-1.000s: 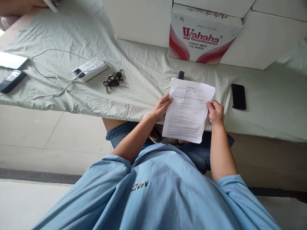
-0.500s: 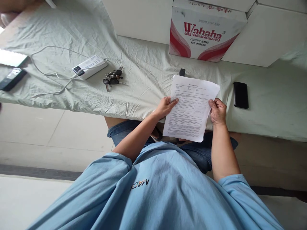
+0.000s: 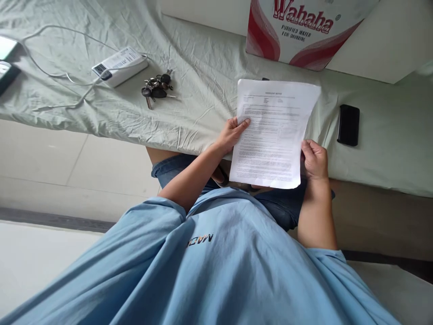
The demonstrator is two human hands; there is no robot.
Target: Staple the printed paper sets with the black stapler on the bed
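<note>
Printed sheets of paper [image 3: 269,140], covered in small text, are held up over the front edge of the cloth-covered table. My left hand [image 3: 233,133] grips their left edge, thumb on top and fingers underneath. On the opposite side, my right hand [image 3: 314,159] pinches the right edge lower down. The paper bends a little between the two hands. How many sheets there are, I cannot tell. Just past the top edge of the paper, a small dark object [image 3: 265,79] peeks out, mostly hidden.
A black phone [image 3: 348,125] lies right of the paper. To the left are a bunch of keys [image 3: 157,88], a white power bank [image 3: 120,66] and its white cable [image 3: 72,80]. A Wahaha water carton [image 3: 297,34] stands at the back on the green tablecloth [image 3: 203,81].
The view has shifted down and left, so the table's things sit higher in the picture. My right hand has moved down the paper's edge, and the paper's top right corner spreads further right.
</note>
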